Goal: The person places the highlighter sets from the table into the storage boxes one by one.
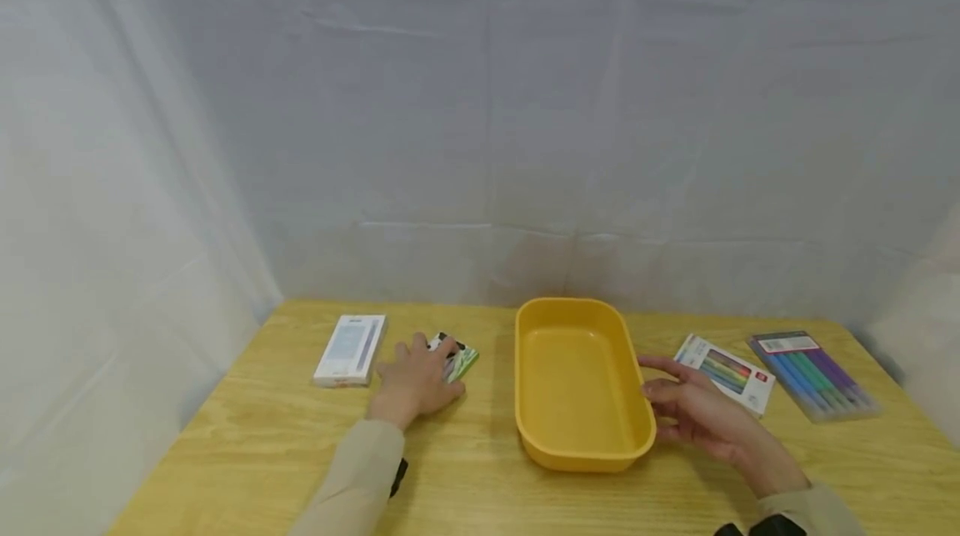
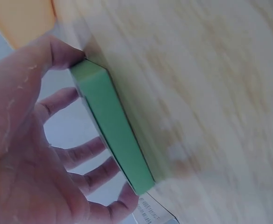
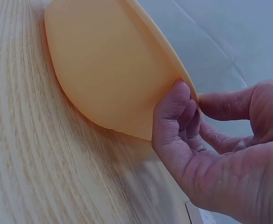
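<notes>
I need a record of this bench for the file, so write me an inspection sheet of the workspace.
Surface: wood-grain table, level in appearance.
Job's things: yellow tub upright on the table; green-edged box lying to its left, partly covered by a hand.
Clutter: white box lying at far left; white windowed pack with multicoloured contents and clear pen pack lying at right.
Left hand: thumb and fingers around the green-edged box.
Right hand: fingers at the tub's right rim.
Cables: nothing seen.
Surroundings: pale, creased sheeting behind and at both sides.
</notes>
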Demonstrator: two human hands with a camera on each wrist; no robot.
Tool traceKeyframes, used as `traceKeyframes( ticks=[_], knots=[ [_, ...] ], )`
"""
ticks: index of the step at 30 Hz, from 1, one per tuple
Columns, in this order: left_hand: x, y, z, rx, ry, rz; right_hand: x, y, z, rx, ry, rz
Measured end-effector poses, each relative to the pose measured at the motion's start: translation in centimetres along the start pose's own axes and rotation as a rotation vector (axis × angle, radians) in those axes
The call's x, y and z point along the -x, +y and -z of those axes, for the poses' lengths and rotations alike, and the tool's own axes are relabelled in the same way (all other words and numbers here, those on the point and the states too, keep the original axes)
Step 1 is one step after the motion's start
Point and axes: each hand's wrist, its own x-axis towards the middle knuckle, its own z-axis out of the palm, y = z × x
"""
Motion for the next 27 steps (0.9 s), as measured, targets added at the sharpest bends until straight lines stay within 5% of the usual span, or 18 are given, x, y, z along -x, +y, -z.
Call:
traceKeyframes(
  ticks=[11,27],
  knots=[
    [0.6,0.0,0.0,0.048,0.025,-0.012,0.0,-0.1,-0.1,-0.017,0.009,-0.001],
    [0.6,-2.3,0.1,0.057,0.107,-0.091,-0.5,-0.8,-0.4,-0.013,-0.008,-0.057]
  ],
)
